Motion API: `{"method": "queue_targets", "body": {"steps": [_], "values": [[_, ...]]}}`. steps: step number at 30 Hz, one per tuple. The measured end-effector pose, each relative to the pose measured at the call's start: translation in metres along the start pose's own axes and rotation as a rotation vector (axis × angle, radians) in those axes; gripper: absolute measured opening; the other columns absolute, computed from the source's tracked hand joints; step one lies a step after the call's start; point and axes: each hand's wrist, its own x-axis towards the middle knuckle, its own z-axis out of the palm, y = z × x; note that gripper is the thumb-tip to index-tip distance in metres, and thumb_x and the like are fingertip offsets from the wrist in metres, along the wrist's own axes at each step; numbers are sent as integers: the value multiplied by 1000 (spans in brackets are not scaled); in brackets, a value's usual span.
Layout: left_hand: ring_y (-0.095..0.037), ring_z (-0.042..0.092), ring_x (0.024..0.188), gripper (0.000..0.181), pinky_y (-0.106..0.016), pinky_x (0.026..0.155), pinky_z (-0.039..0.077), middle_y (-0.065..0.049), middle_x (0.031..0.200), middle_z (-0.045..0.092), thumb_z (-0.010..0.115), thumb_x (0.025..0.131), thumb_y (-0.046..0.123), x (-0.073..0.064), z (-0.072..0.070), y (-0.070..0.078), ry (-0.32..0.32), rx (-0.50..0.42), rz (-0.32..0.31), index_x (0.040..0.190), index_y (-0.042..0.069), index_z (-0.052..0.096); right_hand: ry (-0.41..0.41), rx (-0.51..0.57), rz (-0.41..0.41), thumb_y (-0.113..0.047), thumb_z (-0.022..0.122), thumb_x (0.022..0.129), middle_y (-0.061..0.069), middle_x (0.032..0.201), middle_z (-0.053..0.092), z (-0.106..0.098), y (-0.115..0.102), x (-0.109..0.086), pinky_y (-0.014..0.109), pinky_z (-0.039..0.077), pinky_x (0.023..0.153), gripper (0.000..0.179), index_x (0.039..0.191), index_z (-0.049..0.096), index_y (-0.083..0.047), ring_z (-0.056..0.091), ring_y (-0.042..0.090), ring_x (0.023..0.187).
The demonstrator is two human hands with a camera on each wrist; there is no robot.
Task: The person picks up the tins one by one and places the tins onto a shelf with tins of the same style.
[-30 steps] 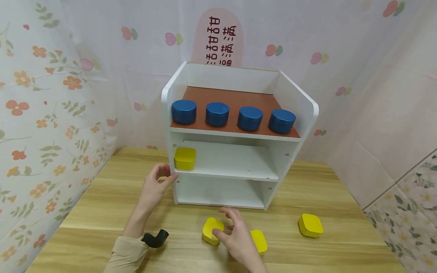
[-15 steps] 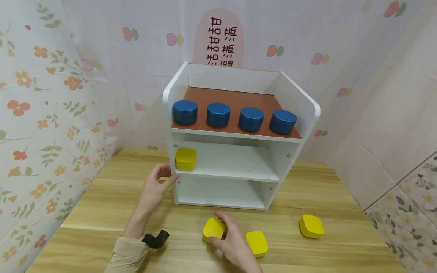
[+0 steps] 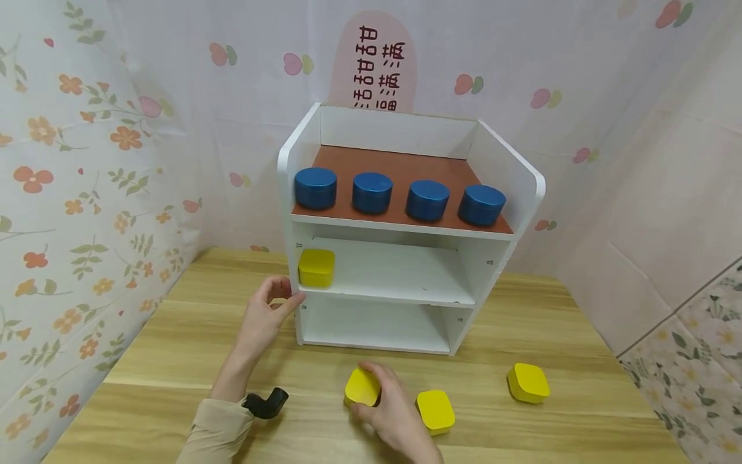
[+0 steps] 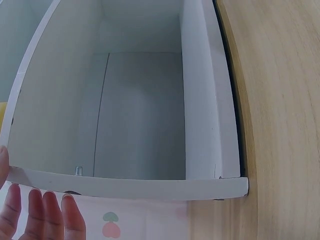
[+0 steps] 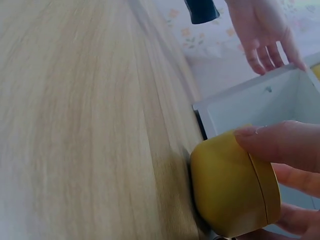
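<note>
My right hand (image 3: 396, 412) pinches a yellow square tin (image 3: 362, 388) on the table, thumb at its near side and fingers round its far side. In the right wrist view the same yellow tin (image 5: 232, 185) shows a lid seam beneath the thumb. My left hand (image 3: 268, 316) holds the left side panel of a white shelf unit (image 3: 377, 299), thumb at the front edge. The left wrist view has the fingers (image 4: 74, 220) along the panel's outer face. Another yellow tin (image 3: 316, 268) sits at the left end of the middle shelf.
Right of my right hand lies a yellow tin (image 3: 436, 412), with another yellow tin (image 3: 528, 383) farther right. Several blue round tins (image 3: 371, 193) line the unit's brown top. A black curved object (image 3: 266, 404) is by my left sleeve. Patterned cloth (image 3: 232, 129) hangs behind the wooden table (image 3: 522, 438).
My right hand has moved slightly left and closed its fingers round the yellow tin, uncovering the tin to its right. The left hand stays on the side panel.
</note>
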Motion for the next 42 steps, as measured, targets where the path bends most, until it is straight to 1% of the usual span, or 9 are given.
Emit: {"method": "queue_targets", "body": {"steps": [5, 8, 14, 16, 22, 26, 31, 36, 42], "values": [[-21, 50, 104, 41, -26, 85, 44, -12, 111, 54, 72, 91, 29, 0, 0, 0, 6, -1, 4, 117, 3, 52, -4, -27, -5, -19, 82, 77, 9, 130, 54, -2, -2, 1, 54, 42, 97, 62, 132, 56, -10, 53, 29, 114], [-21, 50, 104, 41, -27, 85, 44, -11, 111, 54, 72, 91, 29, 0, 0, 0, 7, -3, -1, 117, 4, 52, -13, -37, -30, -19, 82, 77, 7, 128, 55, -6, -5, 2, 51, 43, 95, 59, 130, 58, -11, 54, 27, 112], [-21, 50, 105, 43, -27, 85, 44, -12, 111, 54, 73, 90, 31, 1, 1, 0, 6, -12, -8, 117, 4, 52, -15, -8, -95, -19, 81, 80, 2, 127, 56, -20, -18, 4, 33, 49, 83, 57, 131, 58, -11, 55, 19, 99], [-21, 50, 105, 44, -27, 86, 44, -12, 112, 54, 72, 90, 32, 1, 1, 1, 4, -15, -8, 117, 4, 52, -8, 6, -115, -17, 81, 80, 1, 127, 55, -26, -22, 5, 29, 50, 81, 56, 131, 58, -11, 55, 17, 97], [-21, 50, 104, 42, -28, 85, 44, -12, 110, 54, 72, 90, 31, 2, 1, 1, 4, -21, 6, 116, 4, 53, 36, -5, -210, -10, 82, 78, -1, 126, 57, -42, -34, 13, 29, 51, 83, 56, 129, 59, -9, 56, 18, 103], [-22, 50, 103, 41, -27, 83, 45, -12, 109, 54, 73, 90, 29, 2, 1, 0, 8, -28, 9, 115, 4, 53, 47, -43, -256, -10, 84, 76, -1, 124, 60, -54, -44, 21, 30, 51, 82, 59, 129, 59, -7, 57, 17, 99], [-21, 50, 104, 42, -28, 84, 44, -12, 109, 54, 73, 90, 31, 2, 2, 1, 2, -31, 9, 115, 4, 53, 7, -100, -314, -16, 84, 77, -2, 122, 61, -74, -61, 32, 32, 51, 81, 60, 131, 59, -8, 57, 14, 95], [-22, 50, 104, 43, -30, 85, 44, -13, 109, 54, 72, 91, 32, 2, 2, 0, -12, -40, 15, 115, 3, 53, -32, -96, -368, -16, 85, 77, -6, 124, 59, -94, -76, 42, 33, 52, 81, 60, 131, 59, -11, 56, 12, 97], [-22, 49, 105, 41, -28, 85, 43, -13, 110, 54, 71, 92, 30, 0, 1, -2, -8, -34, 15, 116, 3, 52, -111, -122, -402, -19, 84, 78, -6, 126, 58, -105, -88, 56, 30, 52, 82, 61, 132, 58, -12, 56, 11, 98]]}}
